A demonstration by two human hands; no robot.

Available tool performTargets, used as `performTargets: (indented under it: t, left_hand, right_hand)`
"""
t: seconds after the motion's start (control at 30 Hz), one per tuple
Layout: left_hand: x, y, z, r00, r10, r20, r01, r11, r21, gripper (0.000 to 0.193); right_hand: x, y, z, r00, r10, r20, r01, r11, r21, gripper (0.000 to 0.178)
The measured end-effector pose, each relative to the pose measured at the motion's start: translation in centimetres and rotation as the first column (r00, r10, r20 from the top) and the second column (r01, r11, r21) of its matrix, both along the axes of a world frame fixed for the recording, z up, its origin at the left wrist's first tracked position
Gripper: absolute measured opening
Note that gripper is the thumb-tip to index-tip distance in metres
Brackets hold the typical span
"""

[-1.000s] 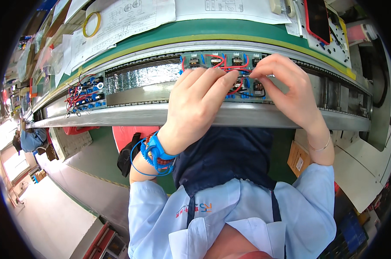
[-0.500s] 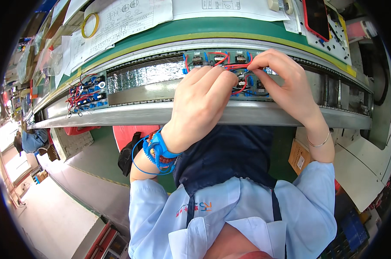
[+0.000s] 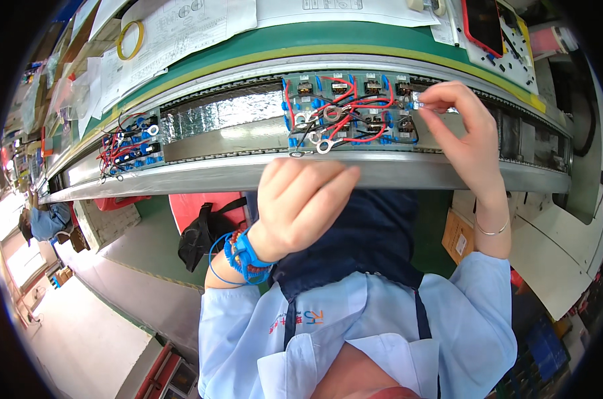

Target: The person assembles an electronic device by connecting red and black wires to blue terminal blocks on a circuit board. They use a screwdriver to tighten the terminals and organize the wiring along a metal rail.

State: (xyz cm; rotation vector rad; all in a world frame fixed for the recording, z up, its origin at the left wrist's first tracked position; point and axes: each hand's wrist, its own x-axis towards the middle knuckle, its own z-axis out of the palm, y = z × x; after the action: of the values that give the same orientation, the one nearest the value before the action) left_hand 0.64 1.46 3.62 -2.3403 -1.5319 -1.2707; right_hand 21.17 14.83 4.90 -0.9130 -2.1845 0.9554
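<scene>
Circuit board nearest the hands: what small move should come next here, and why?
Probably bring the left hand back over the circuit board and gather the loose ring terminals inward. The red and black wires lie tangled across it, some terminals reach its front edge beside the metal rail, and that hand is off the board.

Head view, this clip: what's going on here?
A person is at a circuit board in a metal track. The right hand is at the board's right end; whether it pinches anything is unclear. The left hand is loosely curled by the track's near edge. Red and black wires lie across the board.
</scene>
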Motion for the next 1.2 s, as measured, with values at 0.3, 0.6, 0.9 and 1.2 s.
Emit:
performTargets:
  t: [0.3, 0.6, 0.9, 1.2]
  left_hand:
    - [3.2, -2.2, -3.2, 0.996, 0.078, -0.032, -0.084, 0.961, -0.262, 0.037]
    - [3.3, -2.2, -3.9, 0.993, 0.092, -0.076, -0.107, 0.970, -0.217, 0.040]
    - [2.6, -2.7, -4.0, 0.977, 0.174, -0.122, -0.196, 0.961, -0.195, 0.041]
    - [1.1, -4.0, -3.7, 0.994, 0.110, 0.012, -0.110, 0.993, -0.045, 0.034]
  right_hand:
    - [4.0, -3.8, -1.7, 0.984, -0.147, 0.098, 0.148, 0.989, -0.005, 0.011]
    - [3.7, -6.5, -1.8, 0.982, -0.162, 0.092, 0.166, 0.985, -0.036, 0.011]
    - [1.0, -8.3, -2.4, 0.992, -0.076, 0.104, 0.075, 0.997, 0.020, 0.020]
    - [-2.6, -8.5, -2.6, 0.962, -0.036, 0.269, -0.024, 0.975, 0.220, 0.021]
